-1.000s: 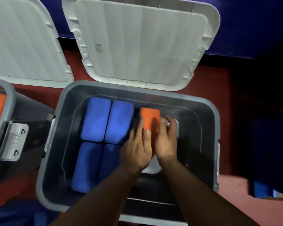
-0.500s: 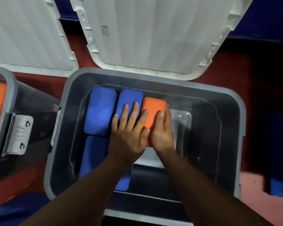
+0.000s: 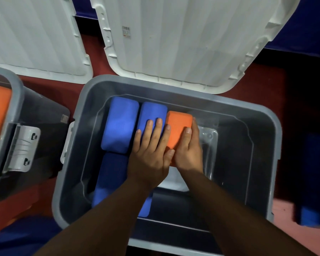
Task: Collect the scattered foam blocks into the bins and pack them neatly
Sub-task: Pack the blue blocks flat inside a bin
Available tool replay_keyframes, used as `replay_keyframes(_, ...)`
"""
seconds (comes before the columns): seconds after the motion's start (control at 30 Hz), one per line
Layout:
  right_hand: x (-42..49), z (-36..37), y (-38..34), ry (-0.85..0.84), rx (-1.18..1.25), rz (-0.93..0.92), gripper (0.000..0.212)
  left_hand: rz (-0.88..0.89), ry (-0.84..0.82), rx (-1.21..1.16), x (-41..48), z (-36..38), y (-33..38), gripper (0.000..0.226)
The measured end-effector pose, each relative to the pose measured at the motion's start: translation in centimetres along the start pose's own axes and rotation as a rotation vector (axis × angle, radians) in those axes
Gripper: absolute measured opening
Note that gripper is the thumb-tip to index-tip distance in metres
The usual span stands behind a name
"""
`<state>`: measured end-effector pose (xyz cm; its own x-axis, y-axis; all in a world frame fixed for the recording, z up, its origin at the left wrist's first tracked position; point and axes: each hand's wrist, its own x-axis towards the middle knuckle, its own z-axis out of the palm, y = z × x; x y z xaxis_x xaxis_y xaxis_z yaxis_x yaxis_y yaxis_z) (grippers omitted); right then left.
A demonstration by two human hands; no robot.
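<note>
Down in the grey bin (image 3: pixel 58 196), the right hand (image 3: pixel 188 148) grips the orange block (image 3: pixel 177 124), thumb on top and fingers round its right side, while the left hand (image 3: pixel 151 150) lies flat, fingers straight, across the blue block (image 3: pixel 151 111) just left of it. The step, I judge, is seating the orange block snug against the blue row. Next calls for letting go and fetching another block for the bare bin floor right of the hands.

We looked down on a dark red floor (image 3: pixel 262 85), with a deep blue surface (image 3: pixel 307 34) along its far edge and a pale pink patch (image 3: pixel 284 237) at lower right. The light was dim, the right side in shadow.
</note>
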<state>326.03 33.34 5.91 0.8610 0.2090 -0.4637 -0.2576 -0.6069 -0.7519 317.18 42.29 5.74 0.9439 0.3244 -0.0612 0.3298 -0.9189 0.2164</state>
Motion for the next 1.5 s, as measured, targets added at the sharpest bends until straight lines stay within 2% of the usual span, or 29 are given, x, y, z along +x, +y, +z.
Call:
replay_keyframes(0.2,1.1,-0.1,-1.3,0.02,-0.03,0.015,0.054,-0.005,0.045,-0.007,-0.4,-0.1,-0.3,0.061)
replay_keyframes(0.53,0.4,0.2,0.5,0.001,-0.03,-0.001,0.056,-0.043,0.001,-0.015,-0.2,0.5,0.0,0.06)
replay_keyframes(0.97,-1.4,0.2,0.8,0.037,0.028,-0.11,0.051,-0.052,0.007,0.002,-0.4,0.7,-0.5,0.06)
replay_keyframes(1.07,-0.9,0.7,0.9,0.063,0.011,-0.121,0.053,-0.055,0.001,-0.001,-0.1,0.7,-0.5,0.061)
replay_keyframes(1.3,-1.1,0.4,0.6,0.008,-0.075,-0.089,0.054,-0.043,-0.007,0.019,-0.4,0.2,-0.6,0.063)
replay_keyframes(1.43,-2.5,-0.2,-1.5,0.176,-0.146,-0.106,0.052,-0.021,0.097,0.0,-2.1,-2.1,-1.7,0.06)
replay_keyframes(1.5,-4.2,0.0,-3.2,0.209,-0.161,-0.189,0.051,-0.045,0.151,-0.001,-4.0,-3.6,-2.7,0.058)
